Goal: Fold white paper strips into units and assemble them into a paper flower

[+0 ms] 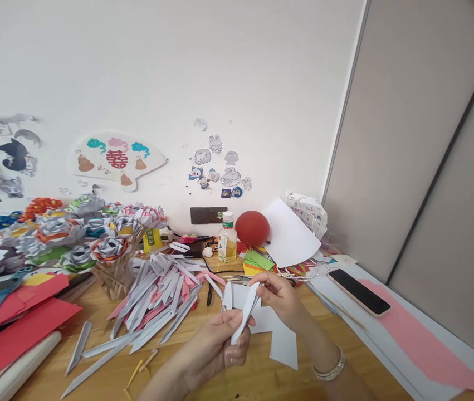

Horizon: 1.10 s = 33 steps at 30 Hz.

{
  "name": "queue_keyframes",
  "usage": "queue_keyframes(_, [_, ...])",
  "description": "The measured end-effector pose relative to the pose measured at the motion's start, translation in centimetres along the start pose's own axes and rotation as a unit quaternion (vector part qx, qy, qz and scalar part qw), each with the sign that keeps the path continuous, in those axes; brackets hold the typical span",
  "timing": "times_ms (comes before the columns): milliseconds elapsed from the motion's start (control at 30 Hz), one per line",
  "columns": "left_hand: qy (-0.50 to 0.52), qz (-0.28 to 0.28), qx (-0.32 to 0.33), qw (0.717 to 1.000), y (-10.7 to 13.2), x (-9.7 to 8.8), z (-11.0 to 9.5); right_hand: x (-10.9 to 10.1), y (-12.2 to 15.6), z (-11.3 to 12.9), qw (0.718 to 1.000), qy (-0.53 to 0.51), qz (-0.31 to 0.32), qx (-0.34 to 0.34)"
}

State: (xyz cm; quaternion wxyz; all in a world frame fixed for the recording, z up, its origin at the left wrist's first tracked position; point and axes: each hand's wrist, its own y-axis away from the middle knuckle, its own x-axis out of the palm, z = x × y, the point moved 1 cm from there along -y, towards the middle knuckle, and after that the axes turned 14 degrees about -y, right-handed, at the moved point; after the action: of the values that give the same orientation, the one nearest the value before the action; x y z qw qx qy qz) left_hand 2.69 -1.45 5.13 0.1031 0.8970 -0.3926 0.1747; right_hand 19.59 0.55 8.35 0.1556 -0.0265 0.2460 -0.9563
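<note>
My left hand is closed round the lower end of a narrow folded white paper strip. My right hand pinches the strip's upper end with its fingertips. Both hands hover over the wooden table, above a white paper sheet lying flat. Just left of my hands lies a heap of several folded white and pink paper strips.
A glass jar of paper flowers stands at the left, with red paper sheets beside it. A bottle, a red ball and green paper sit at the back. A phone lies on pink paper at the right. Black scissors lie near the heap.
</note>
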Motion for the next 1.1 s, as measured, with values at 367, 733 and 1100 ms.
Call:
queue_keyframes(367, [-0.199,-0.128,0.040,0.971,0.2,1.5,-1.0,1.5,0.4,-0.2,0.994,0.099,-0.048,-0.020])
queue_keyframes(733, [-0.133,-0.045,0.035,0.989,0.1,1.6,-0.2,1.8,0.3,-1.1,0.977,0.157,-0.112,-0.088])
queue_keyframes(1100, [-0.515,-0.242,0.087,0.818,0.3,2.5,0.0,2.1,0.0,-1.4,0.966,0.191,-0.142,-0.100])
